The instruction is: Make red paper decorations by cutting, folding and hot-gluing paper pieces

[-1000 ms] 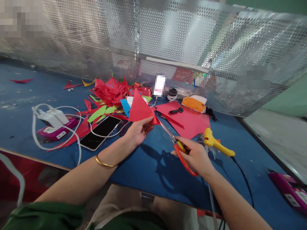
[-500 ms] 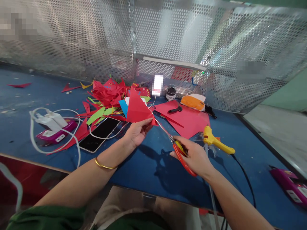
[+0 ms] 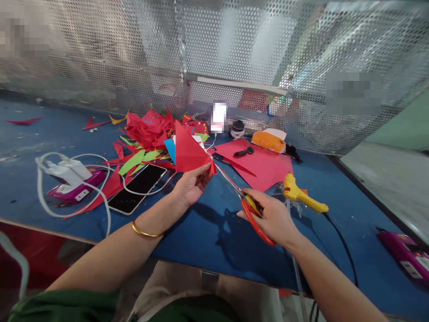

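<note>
Pinched in my left hand (image 3: pixel 191 188) is a folded, triangular piece of red paper (image 3: pixel 189 150), held up above the blue table (image 3: pixel 201 241) with its point upward. My right hand (image 3: pixel 273 219) grips scissors (image 3: pixel 250 210) with red and yellow handles. Their blades reach up and left to the paper's lower right corner, beside my left fingertips. Whether the blades are fully closed there is too small to tell. Red sheets (image 3: pixel 268 170) lie just beyond the scissors, with a small black tool (image 3: pixel 244 152) on top.
Red paper cuttings (image 3: pixel 150 127) are heaped behind my left hand. A phone (image 3: pixel 137 190), white cables and chargers on a purple power strip (image 3: pixel 77 190) lie left. At right are a yellow glue gun (image 3: pixel 303 194) and another purple strip (image 3: pixel 404 255). Perforated metal sheeting (image 3: pixel 234 49) stands behind.
The view has shifted slightly. The lower right corner of the red paper now shows a small split flap by the blade tips. Both hands keep nearly the same place and hold.
</note>
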Action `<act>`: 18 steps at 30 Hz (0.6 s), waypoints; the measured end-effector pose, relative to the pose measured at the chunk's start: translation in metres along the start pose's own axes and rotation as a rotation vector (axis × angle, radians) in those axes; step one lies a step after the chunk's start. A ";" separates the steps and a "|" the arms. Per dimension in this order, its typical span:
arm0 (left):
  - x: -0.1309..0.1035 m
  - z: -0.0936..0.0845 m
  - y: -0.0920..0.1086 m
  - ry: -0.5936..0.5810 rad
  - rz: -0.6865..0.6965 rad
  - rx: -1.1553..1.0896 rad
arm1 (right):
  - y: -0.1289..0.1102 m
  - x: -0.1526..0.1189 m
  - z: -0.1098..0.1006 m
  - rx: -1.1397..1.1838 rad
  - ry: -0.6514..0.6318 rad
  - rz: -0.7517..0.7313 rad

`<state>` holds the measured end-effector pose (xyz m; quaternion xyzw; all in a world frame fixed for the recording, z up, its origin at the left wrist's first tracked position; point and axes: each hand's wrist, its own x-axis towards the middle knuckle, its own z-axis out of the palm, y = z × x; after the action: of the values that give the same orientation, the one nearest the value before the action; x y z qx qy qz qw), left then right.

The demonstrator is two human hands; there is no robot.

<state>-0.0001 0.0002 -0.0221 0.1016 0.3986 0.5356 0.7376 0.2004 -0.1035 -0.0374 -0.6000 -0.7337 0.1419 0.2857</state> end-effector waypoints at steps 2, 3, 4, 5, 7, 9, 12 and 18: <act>-0.001 0.000 0.001 -0.002 0.014 0.002 | 0.001 0.000 0.000 0.024 -0.007 0.010; -0.001 0.000 0.001 -0.001 0.020 0.009 | 0.001 0.000 0.000 0.041 -0.014 0.026; -0.001 0.000 0.001 0.001 0.026 0.018 | 0.002 0.000 0.001 0.063 -0.025 0.048; -0.001 0.000 0.000 0.003 0.033 0.027 | 0.004 0.000 0.001 0.092 -0.035 0.074; -0.001 0.000 -0.001 0.005 0.047 0.037 | 0.006 0.001 0.003 0.157 -0.050 0.119; -0.001 0.000 -0.001 0.002 0.052 0.038 | 0.009 0.001 0.004 0.210 -0.057 0.134; -0.001 -0.001 -0.001 -0.008 0.054 0.046 | 0.010 0.000 0.004 0.236 -0.065 0.126; 0.000 -0.002 0.001 0.010 0.103 0.077 | 0.009 -0.002 0.000 0.208 -0.031 0.093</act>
<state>-0.0023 -0.0003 -0.0231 0.1476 0.4169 0.5577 0.7024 0.2076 -0.1033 -0.0433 -0.5982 -0.6907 0.2398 0.3282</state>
